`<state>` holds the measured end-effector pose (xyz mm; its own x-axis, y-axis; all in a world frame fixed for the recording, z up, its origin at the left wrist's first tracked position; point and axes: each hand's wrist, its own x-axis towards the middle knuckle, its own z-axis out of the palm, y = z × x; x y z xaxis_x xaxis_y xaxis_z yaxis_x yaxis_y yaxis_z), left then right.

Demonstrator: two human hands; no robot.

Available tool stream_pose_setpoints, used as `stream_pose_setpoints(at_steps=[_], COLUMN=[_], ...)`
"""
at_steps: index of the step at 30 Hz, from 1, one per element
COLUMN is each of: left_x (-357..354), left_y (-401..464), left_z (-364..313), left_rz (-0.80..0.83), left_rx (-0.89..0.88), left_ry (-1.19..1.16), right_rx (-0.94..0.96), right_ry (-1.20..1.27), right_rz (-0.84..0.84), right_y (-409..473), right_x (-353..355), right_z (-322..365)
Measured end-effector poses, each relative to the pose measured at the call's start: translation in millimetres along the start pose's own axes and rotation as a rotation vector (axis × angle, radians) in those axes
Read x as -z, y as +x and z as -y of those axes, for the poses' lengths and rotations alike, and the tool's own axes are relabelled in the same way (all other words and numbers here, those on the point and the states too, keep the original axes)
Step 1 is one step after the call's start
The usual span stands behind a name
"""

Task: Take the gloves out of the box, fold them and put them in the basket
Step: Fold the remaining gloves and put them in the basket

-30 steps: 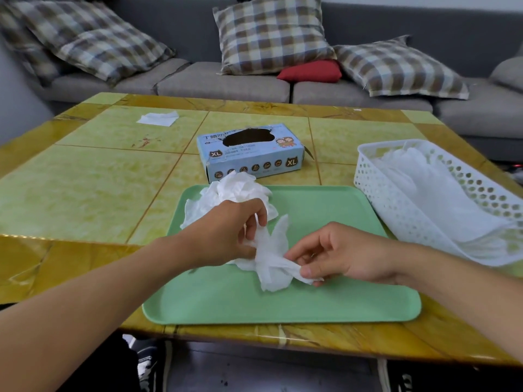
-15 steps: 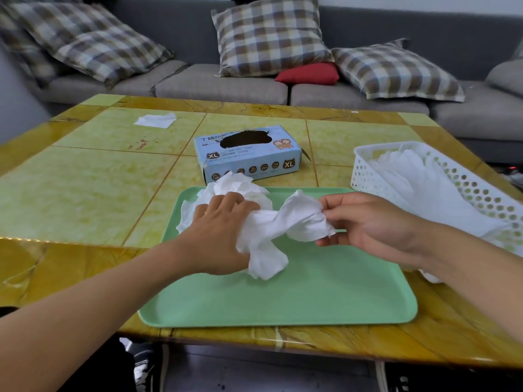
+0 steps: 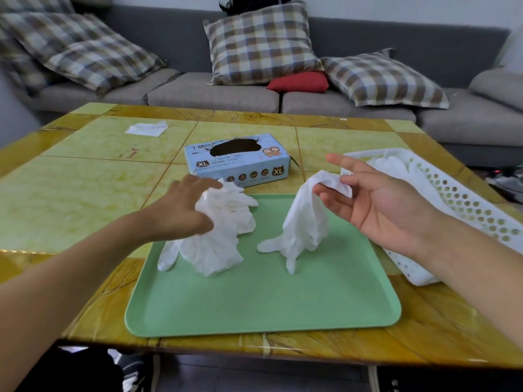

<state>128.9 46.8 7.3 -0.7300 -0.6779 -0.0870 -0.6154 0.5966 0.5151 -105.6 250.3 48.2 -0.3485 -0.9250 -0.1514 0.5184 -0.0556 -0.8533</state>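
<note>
Hands now pulled apart over the green tray (image 3: 263, 306): right hand (image 3: 387, 205) pinching one glove (image 3: 304, 224) mid-tray, left hand (image 3: 184, 210) gripping the glove clump (image 3: 220, 236) near its far-left edge.

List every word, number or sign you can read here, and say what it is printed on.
"XL": left end of the front face of the blue glove box.
"XL": right end of the same face, inside a dark cat-shaped badge.
"丁腈": start of the top-face title; the remaining characters are too blurred to read.
Round icons and small print on the front face: too small to read.
Nothing else carries text.
</note>
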Motion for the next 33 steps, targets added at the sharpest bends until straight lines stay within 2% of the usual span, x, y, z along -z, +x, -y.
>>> stream_pose_setpoints(at_steps=[2,3,4,6,7,10,12,14,15,16,17,19,20,21,24,28,30,33], left_x=[1,-2,-7,-22,-30,-34,-31,-36,-39,-41,-42,-41,-39,-37,-34,-30,-29,-34], left_y=[-16,-25,-33,-43,-40,-26,-21,-21,-22,-22,-22,-20,-20,-19,-15,-18,-23,-23], left_z=[-25,-40,-59,-89,-97,-108,-110,-113,-113,-113,-111,-105,-103,-100,-91,-89,-93,-96], left_rz=[-0.279,-0.308,-0.235,0.011,0.048,-0.011,0.069,0.146,0.167,0.182,0.191,0.193,0.183,0.183,0.196,0.229,0.246,0.163], left_rx=[-0.186,-0.276,-0.345,-0.361,-0.341,-0.250,-0.258,-0.249,-0.212,-0.174,-0.137,-0.067,-0.035,-0.008,0.033,0.012,-0.024,-0.037], left_ry=[-0.177,-0.279,-0.385,-0.581,-0.655,-0.785,-0.829,-0.925,-1.004,-1.082,-1.153,-1.272,-1.337,-1.406,-1.509,-1.503,-1.433,-1.273], right_rx=[0.048,0.067,0.090,0.131,0.131,0.156,0.343,0.557,0.586,0.528,0.377,-0.046,-0.179,-0.228,-0.117,0.094,0.057,-0.124], right_ry=[-0.049,-0.094,-0.153,-0.305,-0.386,-0.661,-0.838,-0.927,-0.951,-0.952,-0.913,-0.673,-0.556,-0.479,-0.437,-0.593,-0.509,-0.300], right_rz=[0.031,0.060,0.099,0.193,0.245,0.326,0.198,-0.043,-0.137,-0.173,-0.140,0.060,0.159,0.223,0.249,0.167,0.150,0.093], right_y=[-5,-8,-12,-19,-22,-29,-28,-22,-18,-14,-9,-5,-3,-2,-1,-7,-10,-12], right_x=[-9,-13,-18,-26,-29,-29,-26,-18,-12,-7,-2,6,9,11,7,-5,-8,-8], right_z=[-3,-6,-9,-15,-15,-4,2,7,8,9,8,1,-5,-9,-18,-14,-14,-14])
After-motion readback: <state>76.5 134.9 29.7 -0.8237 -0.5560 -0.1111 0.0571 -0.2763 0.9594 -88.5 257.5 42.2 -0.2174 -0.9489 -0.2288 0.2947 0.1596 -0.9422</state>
